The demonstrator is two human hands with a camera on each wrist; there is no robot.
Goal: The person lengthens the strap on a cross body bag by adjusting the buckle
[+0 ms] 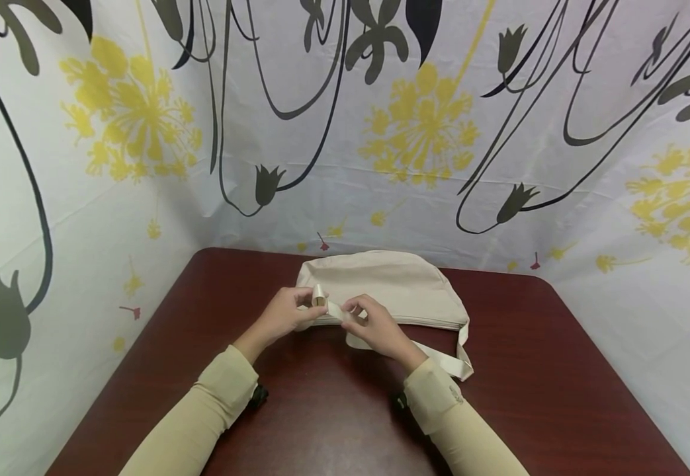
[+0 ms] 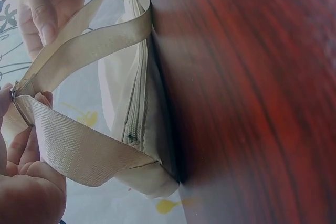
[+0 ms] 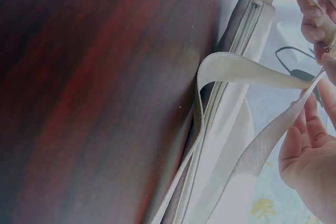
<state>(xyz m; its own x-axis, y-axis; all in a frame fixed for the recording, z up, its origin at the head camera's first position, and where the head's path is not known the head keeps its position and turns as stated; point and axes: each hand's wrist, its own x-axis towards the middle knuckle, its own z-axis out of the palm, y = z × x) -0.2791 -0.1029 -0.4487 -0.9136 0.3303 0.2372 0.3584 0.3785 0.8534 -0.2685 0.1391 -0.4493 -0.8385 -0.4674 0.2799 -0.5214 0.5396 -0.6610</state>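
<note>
A cream shoulder bag (image 1: 386, 284) lies on the table with its zipper (image 2: 135, 93) along the near edge. Its webbing strap (image 2: 94, 45) loops out in front and is lifted off the table at the left end. My left hand (image 1: 282, 312) pinches the strap at a metal slider buckle (image 2: 20, 106), partly covered by the fingers. Just to the right, my right hand (image 1: 383, 327) holds the strap between thumb and fingers, close to the buckle. In the right wrist view, a strap loop (image 3: 231, 66) hangs between the hands and the bag.
The dark red-brown table (image 1: 321, 416) extends on both sides and in front of the bag. A patterned white cloth (image 1: 321, 132) hangs behind and at the sides. Another stretch of strap (image 1: 448, 363) trails over the table at the bag's right end.
</note>
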